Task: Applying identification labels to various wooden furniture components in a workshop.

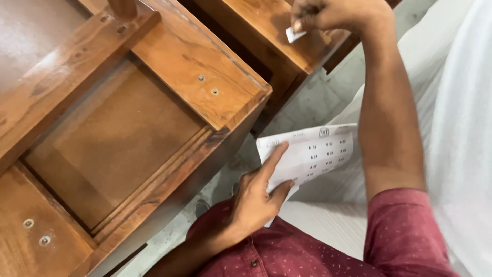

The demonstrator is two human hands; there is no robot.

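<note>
Red cloth of the person's shirt, speckled with small pale dots, fills the bottom of the view at six o'clock, with one sleeve ending at about four o'clock. Just above it, near the centre, the left hand is closed on a sheet of stickers: the forefinger lies stretched along the face of the sheet, the thumb presses its lower edge, and the other fingers curl behind it. That white sheet carries rows of small printed labels and sits tilted, its far end toward three o'clock, partly hidden behind the right forearm. White cloth covers the right side from two to five o'clock. A pale grey floor shows between the cloth and the wood.

Brown wooden furniture takes up the whole left half, from seven to eleven o'clock, with a sunken panel framed by rails and several screw heads set into them. Farther off, at twelve to one o'clock, the right hand is nearly closed, thumb and forefinger pinching a small white sticker right over the top of a second wooden piece; whether the sticker touches the wood cannot be told.
</note>
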